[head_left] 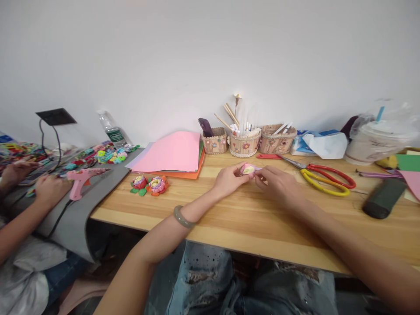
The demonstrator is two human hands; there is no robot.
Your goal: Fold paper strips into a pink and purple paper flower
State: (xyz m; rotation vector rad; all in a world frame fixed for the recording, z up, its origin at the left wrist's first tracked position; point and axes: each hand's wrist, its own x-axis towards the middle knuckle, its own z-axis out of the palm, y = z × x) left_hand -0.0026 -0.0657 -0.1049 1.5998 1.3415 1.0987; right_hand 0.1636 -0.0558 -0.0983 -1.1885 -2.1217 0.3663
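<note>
Between your hands, low over the wooden table (pixel 229 218), sits the small pink paper flower (pixel 248 169). Your left hand (pixel 228 179) pinches its left side and your right hand (pixel 278 186) its right, fingers closed on it. Scissors (pixel 323 179) lie off right.

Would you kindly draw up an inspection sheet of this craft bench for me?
Surface: wooden table, light planks.
Job's things: pink flower piece, held between both hands; two finished flowers lying to its left.
Clutter: paper stack, three baskets, scissors, dark case, bagged cup, bottle.
Hands: left hand and right hand both pinch the pink flower piece.
Cables: black cord runs from the pink glue gun over a grey mat.
Surroundings: white wall behind; a co-worker's hands at the far left.
</note>
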